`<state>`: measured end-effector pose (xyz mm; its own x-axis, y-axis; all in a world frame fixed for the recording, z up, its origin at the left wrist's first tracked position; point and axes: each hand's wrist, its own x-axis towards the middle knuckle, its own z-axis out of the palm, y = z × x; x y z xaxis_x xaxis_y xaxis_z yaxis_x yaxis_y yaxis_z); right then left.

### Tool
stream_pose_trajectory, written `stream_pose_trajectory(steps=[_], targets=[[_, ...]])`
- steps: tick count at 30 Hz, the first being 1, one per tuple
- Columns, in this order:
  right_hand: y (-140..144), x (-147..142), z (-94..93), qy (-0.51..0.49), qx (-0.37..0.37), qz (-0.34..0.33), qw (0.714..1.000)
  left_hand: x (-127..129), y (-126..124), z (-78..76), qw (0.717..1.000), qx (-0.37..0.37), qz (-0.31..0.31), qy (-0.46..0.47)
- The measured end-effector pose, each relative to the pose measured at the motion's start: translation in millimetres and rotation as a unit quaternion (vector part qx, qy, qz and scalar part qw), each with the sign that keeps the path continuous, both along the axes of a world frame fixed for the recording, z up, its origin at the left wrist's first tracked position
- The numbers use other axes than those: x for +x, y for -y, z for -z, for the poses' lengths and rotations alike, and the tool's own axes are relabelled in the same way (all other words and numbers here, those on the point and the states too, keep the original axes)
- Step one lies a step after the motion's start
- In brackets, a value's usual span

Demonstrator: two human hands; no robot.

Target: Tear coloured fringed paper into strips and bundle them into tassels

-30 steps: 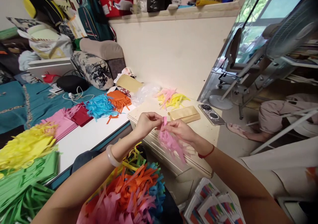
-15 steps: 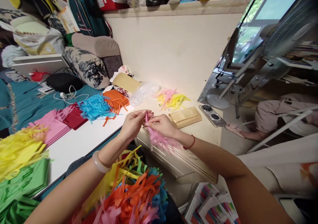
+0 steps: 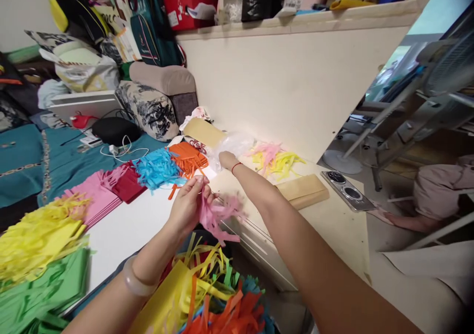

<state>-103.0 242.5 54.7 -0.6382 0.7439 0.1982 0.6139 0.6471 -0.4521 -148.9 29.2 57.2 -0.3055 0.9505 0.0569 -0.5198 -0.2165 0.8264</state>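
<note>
My left hand (image 3: pixel 189 201) is closed in a pinch around the gathered top of a pink paper tassel (image 3: pixel 219 219), whose strips hang loose to the right. Farther away, my right hand (image 3: pixel 227 160) is stretched out to a clear plastic bag (image 3: pixel 239 145) on the cream cabinet top. The fingers of that hand are hidden, so its grip does not show. Beside the bag lie an orange fringed paper stack (image 3: pixel 188 159) and a pile of pink and yellow tassels (image 3: pixel 277 160). Below my hands, a heap of colourful fringed tassels (image 3: pixel 225 304) fills the foreground.
On the white board (image 3: pixel 122 230) at left lie blue (image 3: pixel 157 168), dark red (image 3: pixel 129 183), pink (image 3: pixel 94 195), yellow (image 3: pixel 40 235) and green (image 3: pixel 55 279) paper stacks. A tan pouch (image 3: pixel 303 191) and a phone (image 3: pixel 348 190) lie at right. Another person's hand (image 3: pixel 383 214) is beside the phone.
My right hand has let go of the pink tassel and moved away to the plastic bag. My left hand keeps the tassel, now lower and farther left. The view has shifted.
</note>
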Motion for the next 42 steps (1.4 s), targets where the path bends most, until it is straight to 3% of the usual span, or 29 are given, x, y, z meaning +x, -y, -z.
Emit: stream_pose_trajectory(steps=[5,8,11,13,15,18,22,29,33,37,39,42], targets=[[-11.9,-19.0,13.3,0.074,0.006,0.038,0.996,-10.6,11.2,1.1,0.999,-0.012,0.014,-0.036],[-15.5,-13.7,1.1,0.073,0.023,0.039,0.996,-9.4,11.4,2.5,0.995,-0.006,0.018,-0.097],[4.0,11.4,-17.7,0.037,0.051,0.002,0.998,-6.1,11.9,0.5,0.970,0.013,-0.027,-0.241],[32.4,39.3,-28.1,-0.002,0.070,-0.065,0.995,-3.2,13.8,-2.8,0.932,0.025,-0.070,-0.355],[67.9,72.6,-34.7,-0.073,0.093,-0.184,0.976,1.7,17.3,-6.8,0.879,0.035,-0.101,-0.464],[117.8,119.0,-38.5,-0.133,0.135,-0.272,0.943,14.4,25.5,-12.7,0.804,0.058,-0.088,-0.586],[155.4,155.2,-40.0,-0.146,0.175,-0.253,0.940,34.4,40.2,-19.3,0.744,0.091,-0.043,-0.660],[181.3,184.2,-51.3,-0.096,0.254,-0.249,0.930,54.9,62.6,-31.0,0.640,0.113,-0.038,-0.759],[194.7,195.0,-56.7,-0.051,0.304,-0.230,0.923,61.8,71.2,-37.4,0.545,0.105,-0.039,-0.831],[201.6,200.7,-56.1,-0.073,0.310,-0.235,0.918,68.1,78.0,-43.2,0.441,0.096,-0.064,-0.890],[203.5,202.8,-54.2,-0.097,0.309,-0.237,0.916,70.6,80.3,-44.8,0.415,0.096,-0.070,-0.902],[206.7,205.4,-51.5,-0.120,0.297,-0.232,0.918,73.9,82.2,-46.1,0.399,0.101,-0.077,-0.908]])
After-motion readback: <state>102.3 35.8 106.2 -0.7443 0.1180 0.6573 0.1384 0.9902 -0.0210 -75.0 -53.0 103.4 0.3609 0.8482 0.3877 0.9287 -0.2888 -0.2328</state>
